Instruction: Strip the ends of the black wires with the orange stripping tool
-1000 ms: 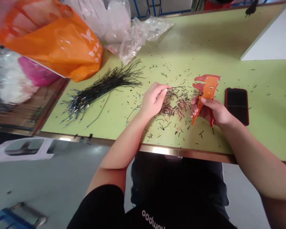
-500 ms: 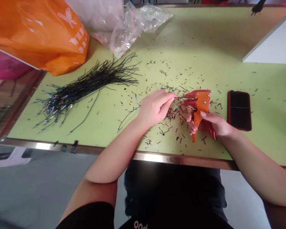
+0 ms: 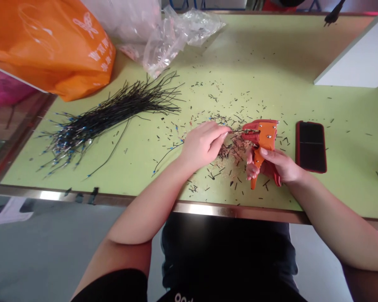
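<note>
My left hand (image 3: 203, 144) pinches a thin black wire (image 3: 234, 131) whose end reaches into the jaws of an orange and red wire stripper (image 3: 266, 133). The wire's other part, with blue tips, trails out on the left side of this hand. Around the stripper's handles my right hand (image 3: 272, 164) is closed, thumb on the near side. Short black clippings and copper strands (image 3: 236, 147) lie under and between the hands. To the left rests a big bundle of black wires (image 3: 113, 110) with blue ends.
An orange bag (image 3: 63, 50) and clear plastic bags (image 3: 166, 42) stand at the back left. A dark phone with a red edge (image 3: 311, 147) lies right of my right hand. At the back right are a white panel (image 3: 355, 58) and a black plug (image 3: 334, 14).
The stripper's handles have come closer together in my right hand. The whole view has shifted slightly, and a round brownish thing shows more at the right edge.
</note>
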The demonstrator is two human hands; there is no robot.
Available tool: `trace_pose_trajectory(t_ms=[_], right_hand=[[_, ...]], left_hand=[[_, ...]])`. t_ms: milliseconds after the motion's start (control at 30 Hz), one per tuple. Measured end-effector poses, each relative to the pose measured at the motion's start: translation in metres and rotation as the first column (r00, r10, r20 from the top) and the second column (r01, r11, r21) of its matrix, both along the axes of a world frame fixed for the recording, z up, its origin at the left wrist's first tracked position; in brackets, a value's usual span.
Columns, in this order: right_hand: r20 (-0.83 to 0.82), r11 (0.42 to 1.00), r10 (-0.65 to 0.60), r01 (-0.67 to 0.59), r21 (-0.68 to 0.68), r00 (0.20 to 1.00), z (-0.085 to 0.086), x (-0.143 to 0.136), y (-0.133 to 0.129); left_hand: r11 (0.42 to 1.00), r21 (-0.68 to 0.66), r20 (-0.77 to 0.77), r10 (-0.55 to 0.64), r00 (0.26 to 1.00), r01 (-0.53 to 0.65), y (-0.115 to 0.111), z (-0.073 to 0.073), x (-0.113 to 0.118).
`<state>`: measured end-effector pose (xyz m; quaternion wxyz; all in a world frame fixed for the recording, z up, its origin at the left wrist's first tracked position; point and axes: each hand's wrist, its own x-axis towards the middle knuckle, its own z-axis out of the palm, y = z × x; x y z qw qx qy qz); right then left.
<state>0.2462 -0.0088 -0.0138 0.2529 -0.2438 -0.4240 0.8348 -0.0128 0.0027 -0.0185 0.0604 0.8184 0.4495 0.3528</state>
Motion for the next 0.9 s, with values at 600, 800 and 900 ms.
trace_pose_trajectory(t_ms=[600, 800, 900], right_hand=[[0.186, 0.985, -0.146, 0.124, 0.123, 0.972, -0.004, -0.016, -0.004], [0.135, 0.972, -0.195, 0.173, 0.161, 0.971, 0.002, -0.024, -0.011], [0.125, 0.959, -0.237, 0.212, 0.187, 0.963, 0.004, -0.027, -0.014]], left_hand=[[0.991, -0.117, 0.053, 0.077, 0.996, -0.07, -0.006, 0.005, 0.002], [0.984, -0.155, 0.098, 0.103, 0.99, -0.088, -0.009, 0.007, 0.002], [0.984, -0.152, 0.103, 0.109, 0.989, -0.092, -0.009, 0.007, 0.003]])
